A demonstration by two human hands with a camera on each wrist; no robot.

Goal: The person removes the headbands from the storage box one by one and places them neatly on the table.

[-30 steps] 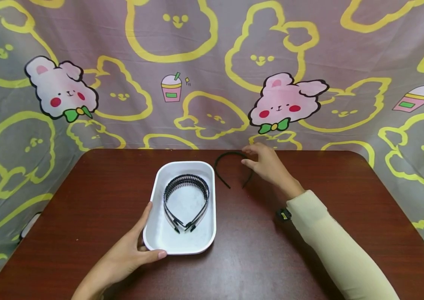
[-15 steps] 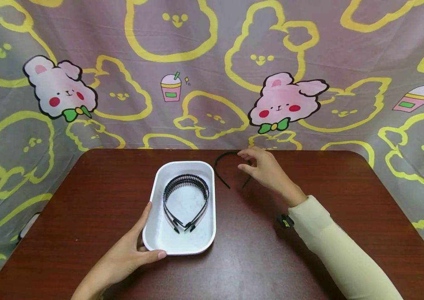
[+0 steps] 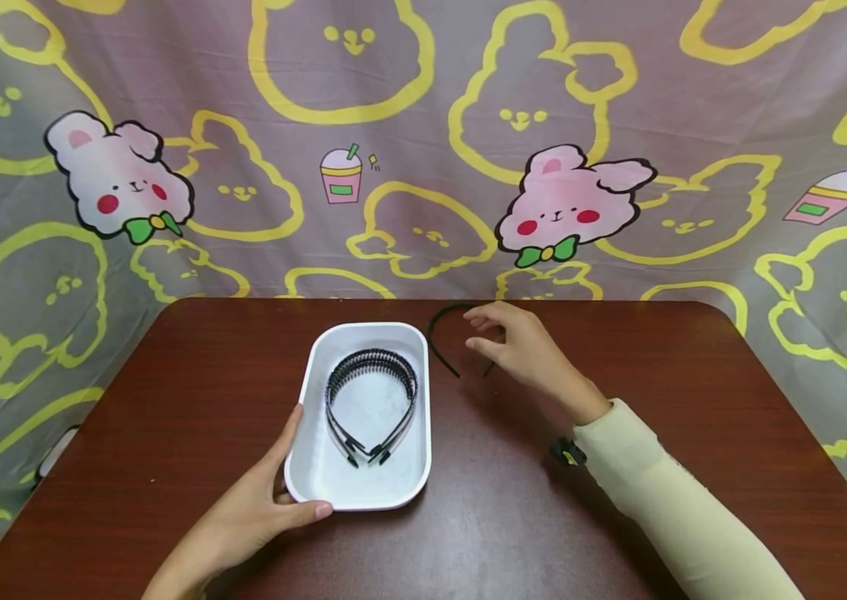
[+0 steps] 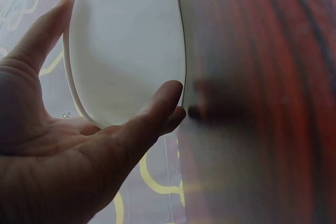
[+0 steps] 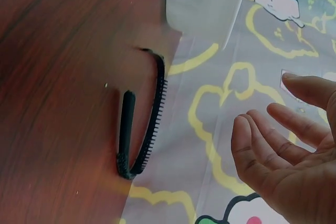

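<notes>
My left hand [image 3: 243, 504] grips the lower left corner of a white plastic tray [image 3: 294, 467], thumb at the near rim and fingers along the left side. The left wrist view shows the thumb and fingers around the end of the tray [image 4: 126, 51]. Several black toothed headbands [image 3: 373, 360] lie nested in the tray. My right hand [image 3: 524, 346] hovers with loosely bent fingers over a single black headband [image 3: 438, 342] right of the tray, hiding part of it. In the right wrist view that headband [image 5: 157, 103] has small teeth, and the hand [image 5: 286, 153] stays apart from it.
The dark red-brown wooden table [image 3: 483, 500] ends at a patterned cloth backdrop [image 3: 423, 150] just behind the loose headband. A small black item [image 3: 568, 451] with a yellow mark shows beside the right sleeve cuff [image 3: 611, 433].
My right hand has shifted slightly left and nearer, now covering more of the loose headband's right side. The left hand and the tray have stayed in place.
</notes>
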